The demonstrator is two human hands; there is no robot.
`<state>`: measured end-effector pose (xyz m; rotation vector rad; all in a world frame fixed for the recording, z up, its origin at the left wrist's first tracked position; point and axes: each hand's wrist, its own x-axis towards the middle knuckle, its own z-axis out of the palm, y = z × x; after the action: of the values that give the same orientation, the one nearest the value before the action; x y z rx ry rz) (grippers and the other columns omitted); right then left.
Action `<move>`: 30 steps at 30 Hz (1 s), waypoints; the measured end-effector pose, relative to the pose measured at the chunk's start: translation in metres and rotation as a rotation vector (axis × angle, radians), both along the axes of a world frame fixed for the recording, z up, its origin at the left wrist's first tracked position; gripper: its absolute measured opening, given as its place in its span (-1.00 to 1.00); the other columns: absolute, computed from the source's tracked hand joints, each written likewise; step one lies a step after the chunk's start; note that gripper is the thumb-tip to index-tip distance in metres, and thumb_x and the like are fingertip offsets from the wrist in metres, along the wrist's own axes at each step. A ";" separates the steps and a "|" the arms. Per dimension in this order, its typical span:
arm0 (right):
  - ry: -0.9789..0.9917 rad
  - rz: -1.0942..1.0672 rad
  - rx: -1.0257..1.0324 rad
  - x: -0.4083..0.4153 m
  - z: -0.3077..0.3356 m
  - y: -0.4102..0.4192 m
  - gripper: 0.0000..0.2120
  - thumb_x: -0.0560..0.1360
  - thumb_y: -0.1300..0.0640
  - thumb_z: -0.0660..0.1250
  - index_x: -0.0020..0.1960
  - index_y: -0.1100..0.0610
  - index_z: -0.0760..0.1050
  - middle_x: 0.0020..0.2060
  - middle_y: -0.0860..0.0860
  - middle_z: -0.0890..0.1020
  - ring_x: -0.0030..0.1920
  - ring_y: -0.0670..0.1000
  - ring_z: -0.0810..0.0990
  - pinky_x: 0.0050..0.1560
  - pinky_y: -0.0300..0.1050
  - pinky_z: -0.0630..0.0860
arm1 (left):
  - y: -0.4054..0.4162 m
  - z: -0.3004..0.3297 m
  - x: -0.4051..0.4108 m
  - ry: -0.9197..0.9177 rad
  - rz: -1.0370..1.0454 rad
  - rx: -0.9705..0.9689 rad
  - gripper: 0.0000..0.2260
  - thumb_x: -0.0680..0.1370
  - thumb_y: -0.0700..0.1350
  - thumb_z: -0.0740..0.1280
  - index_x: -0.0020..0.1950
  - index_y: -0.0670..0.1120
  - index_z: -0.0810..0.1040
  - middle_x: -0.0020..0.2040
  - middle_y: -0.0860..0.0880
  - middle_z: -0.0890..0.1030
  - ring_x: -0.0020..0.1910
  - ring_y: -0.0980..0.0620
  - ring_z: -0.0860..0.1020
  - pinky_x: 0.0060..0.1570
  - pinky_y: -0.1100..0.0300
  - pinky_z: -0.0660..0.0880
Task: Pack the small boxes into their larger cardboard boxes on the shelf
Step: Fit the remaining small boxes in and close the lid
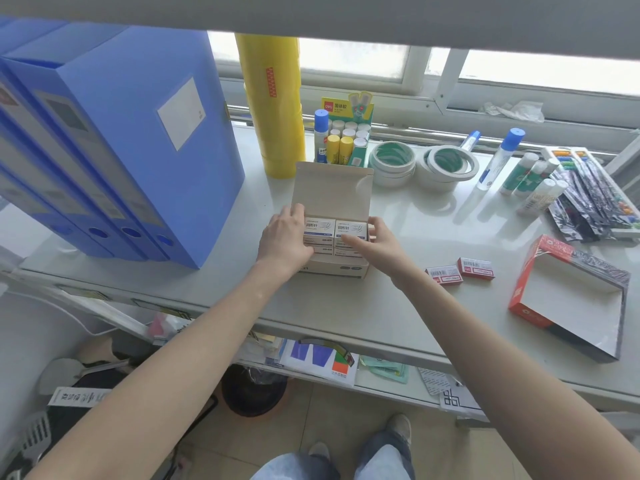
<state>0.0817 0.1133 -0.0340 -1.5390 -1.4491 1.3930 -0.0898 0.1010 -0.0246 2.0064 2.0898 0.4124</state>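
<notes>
A tan cardboard box (332,188) stands open on the shelf, its lid folded back. Inside lie several small white paper-clip boxes (351,227) in two columns. My left hand (285,237) grips the box's left side, fingers resting on the left column. My right hand (372,242) holds the right side, with fingers pressing on the right column of small boxes. Two small red boxes (459,270) lie loose on the shelf to the right. An open red cardboard box (571,296) with nothing visible inside sits at the far right.
Blue file boxes (114,143) stand at the left. A stack of yellow tape rolls (273,105), a glue-stick display (346,133), white tape rolls (420,164), glue bottles (498,157) and packets (585,199) line the back. The shelf edge (346,336) runs in front.
</notes>
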 end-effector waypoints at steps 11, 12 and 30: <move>0.090 -0.129 0.013 0.002 0.017 0.002 -0.73 0.56 0.14 0.09 0.18 0.19 0.44 0.06 0.02 0.50 0.00 -0.08 0.47 0.03 -0.14 0.40 | -0.007 0.018 -0.015 -0.893 0.187 -0.161 -0.46 0.61 -0.18 0.13 0.54 -0.03 -0.04 0.54 -0.04 0.17 0.49 0.02 0.20 0.27 0.18 0.25; 0.092 -0.140 0.017 0.003 0.017 0.002 -0.74 0.57 0.13 0.05 0.13 0.16 0.45 0.07 0.01 0.49 0.07 -0.04 0.45 0.10 -0.10 0.36 | -0.009 0.020 -0.014 -0.931 0.185 -0.149 -0.46 0.62 -0.19 0.12 0.54 -0.04 -0.04 0.53 -0.02 0.20 0.46 0.06 0.22 0.21 0.25 0.28; 0.033 -0.183 0.214 0.007 0.001 -0.039 -0.66 0.59 0.03 0.12 0.30 0.11 0.43 0.28 0.10 0.49 0.28 0.06 0.45 0.28 -0.08 0.36 | -0.043 -0.005 -0.020 -0.768 0.117 -0.103 -0.49 0.57 -0.31 0.01 0.51 -0.03 0.21 0.45 0.03 0.37 0.41 0.04 0.34 0.26 0.31 0.28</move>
<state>0.0883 0.0742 -0.0333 -1.4646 -1.3524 1.1137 -0.1101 0.0579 -0.0300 1.3505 1.6815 0.9024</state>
